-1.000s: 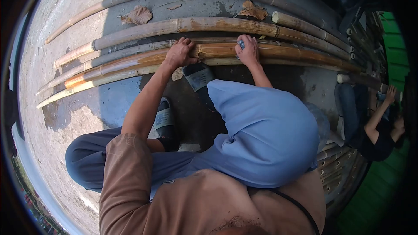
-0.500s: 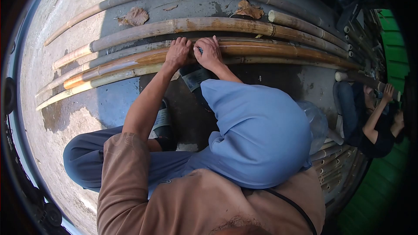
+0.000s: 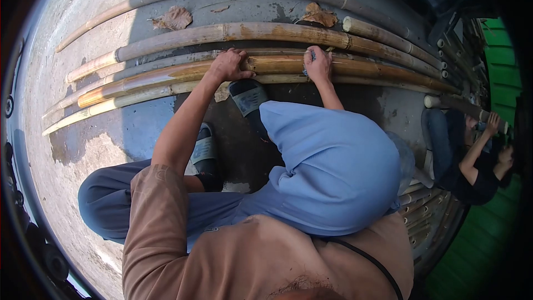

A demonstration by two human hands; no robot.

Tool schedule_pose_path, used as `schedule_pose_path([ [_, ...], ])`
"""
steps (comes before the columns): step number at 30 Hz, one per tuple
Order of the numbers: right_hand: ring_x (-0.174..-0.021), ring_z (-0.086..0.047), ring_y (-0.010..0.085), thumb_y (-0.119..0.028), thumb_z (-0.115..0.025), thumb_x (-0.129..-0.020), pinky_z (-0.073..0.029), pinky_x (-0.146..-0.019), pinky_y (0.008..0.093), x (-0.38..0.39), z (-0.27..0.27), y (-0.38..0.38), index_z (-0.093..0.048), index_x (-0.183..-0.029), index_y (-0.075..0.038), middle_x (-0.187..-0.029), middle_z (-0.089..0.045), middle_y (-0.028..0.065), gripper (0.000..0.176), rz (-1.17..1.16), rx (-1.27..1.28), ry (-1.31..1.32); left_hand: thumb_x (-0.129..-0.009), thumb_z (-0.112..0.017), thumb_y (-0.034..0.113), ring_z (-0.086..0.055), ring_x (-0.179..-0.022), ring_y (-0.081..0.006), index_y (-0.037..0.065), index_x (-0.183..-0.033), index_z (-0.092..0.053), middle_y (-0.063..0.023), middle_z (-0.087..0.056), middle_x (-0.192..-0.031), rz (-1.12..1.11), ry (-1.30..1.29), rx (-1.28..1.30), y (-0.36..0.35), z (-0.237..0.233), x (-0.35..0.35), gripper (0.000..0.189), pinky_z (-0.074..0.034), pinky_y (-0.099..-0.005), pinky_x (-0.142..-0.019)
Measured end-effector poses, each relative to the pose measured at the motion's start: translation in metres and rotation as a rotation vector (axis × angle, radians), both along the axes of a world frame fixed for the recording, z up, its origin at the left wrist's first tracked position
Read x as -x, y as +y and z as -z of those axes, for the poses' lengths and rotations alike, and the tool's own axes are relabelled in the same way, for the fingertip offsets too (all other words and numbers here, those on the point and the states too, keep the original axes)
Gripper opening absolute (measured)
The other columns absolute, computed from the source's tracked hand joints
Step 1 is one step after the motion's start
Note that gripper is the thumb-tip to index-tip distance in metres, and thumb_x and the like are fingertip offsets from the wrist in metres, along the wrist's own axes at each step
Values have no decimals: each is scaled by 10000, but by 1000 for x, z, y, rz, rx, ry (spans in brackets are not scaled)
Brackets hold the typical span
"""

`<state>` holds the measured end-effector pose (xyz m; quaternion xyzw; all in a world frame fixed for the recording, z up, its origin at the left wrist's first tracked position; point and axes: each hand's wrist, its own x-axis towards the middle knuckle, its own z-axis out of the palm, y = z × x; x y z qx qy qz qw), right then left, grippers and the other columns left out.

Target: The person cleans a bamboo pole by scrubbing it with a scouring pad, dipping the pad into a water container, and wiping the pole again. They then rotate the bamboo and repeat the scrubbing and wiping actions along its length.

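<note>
A wet, brown-gold bamboo pole (image 3: 277, 65) lies lengthwise in front of me, between paler poles. My left hand (image 3: 227, 65) is closed over its middle, with the thumb on the near side. Further right on the same pole, my right hand (image 3: 319, 65) presses a small blue-green scrubbing pad (image 3: 313, 54) against the surface. Most of the pad is hidden by the fingers; only bits of it show at the edges. Just below the pole, one of my sandalled feet (image 3: 248, 99) rests on wet ground.
More bamboo poles (image 3: 189, 37) lie beyond, with dry leaves (image 3: 319, 14) among them. At the right, another person (image 3: 472, 161) holds a bamboo pole (image 3: 458, 101). Cut bamboo pieces (image 3: 419, 216) are stacked behind my knee, near a clear plastic container (image 3: 402, 155).
My right hand has slid to the right along the pole with the pad, away from my left hand. My left hand stays near its place, its thumb now spread along the pole.
</note>
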<state>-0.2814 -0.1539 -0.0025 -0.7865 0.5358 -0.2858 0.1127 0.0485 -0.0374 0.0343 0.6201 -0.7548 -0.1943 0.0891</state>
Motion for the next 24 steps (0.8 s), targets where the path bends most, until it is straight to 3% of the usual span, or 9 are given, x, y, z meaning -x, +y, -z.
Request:
schedule_pose_path([
  [1,-1098,-686,384,-296,-647,-961,-377,-1189,596,-49,-5,21,-702,-1088,-119,-1061,-752,147,225,-124,-85,-47,-802,-795,671,-628,-1267,-388,20,-1230,-677,-216,-707,-1267,-8,-19,-5,0,0,2,788,-502,-505,-1076],
  [3,-1123,-679,374,-294,-663,-948,-387,-1177,606,-125,-9,59,-698,-1086,-114,-1091,-752,135,229,-306,-102,-110,-811,-776,687,-617,-1283,-387,28,-1273,-662,-204,-695,-1304,8,-81,-18,2,6,1,813,-497,-508,-1086],
  [6,-1151,-674,351,-307,-673,-939,-360,-1196,606,-133,-29,64,-704,-1108,-120,-1115,-754,105,254,-408,-94,-17,-802,-778,696,-614,-1290,-391,34,-1297,-650,-208,-686,-1320,15,-112,107,7,14,0,837,-493,-511,-1095],
  [9,-1155,-676,339,-312,-660,-946,-339,-1219,583,-68,-29,34,-726,-1113,-141,-1119,-760,91,248,-191,-129,44,-742,-852,644,-601,-1256,-433,28,-1289,-629,-237,-639,-1306,38,-70,19,7,0,-1,853,-496,-517,-1085],
  [11,-1096,-688,348,-307,-665,-932,-433,-1111,516,6,-23,2,-754,-1092,-143,-1073,-770,102,246,29,-22,124,-709,-892,604,-582,-1255,-427,36,-1272,-639,-219,-602,-1302,3,-59,15,6,0,0,839,-502,-512,-1079],
  [14,-1056,-686,370,-286,-673,-902,-465,-1036,520,117,-14,-40,-753,-1061,-125,-1031,-765,117,240,331,78,210,-672,-942,539,-537,-1292,-414,51,-1269,-657,-195,-542,-1324,-19,-53,-1,7,-7,5,822,-511,-493,-1083],
  [17,-1047,-686,372,-272,-685,-886,-468,-1034,527,103,-13,-33,-740,-1042,-114,-1022,-756,126,228,394,146,218,-693,-936,532,-537,-1331,-414,37,-1310,-626,-215,-569,-1329,6,-74,-6,3,0,3,851,-513,-483,-1104],
  [22,-1111,-663,372,-235,-700,-898,-422,-1151,585,-94,-12,57,-691,-1070,-107,-1064,-720,122,214,-209,57,-121,-737,-911,480,-583,-1269,-417,32,-1276,-576,-208,-613,-1278,-5,-64,56,2,5,4,777,-512,-483,-1087],
  [24,-1152,-660,347,-232,-702,-889,-395,-1181,586,-137,-8,79,-693,-1066,-121,-1068,-720,100,209,-334,131,-195,-749,-900,469,-584,-1261,-409,36,-1278,-581,-202,-614,-1280,-9,-84,20,3,6,5,755,-511,-484,-1078],
])
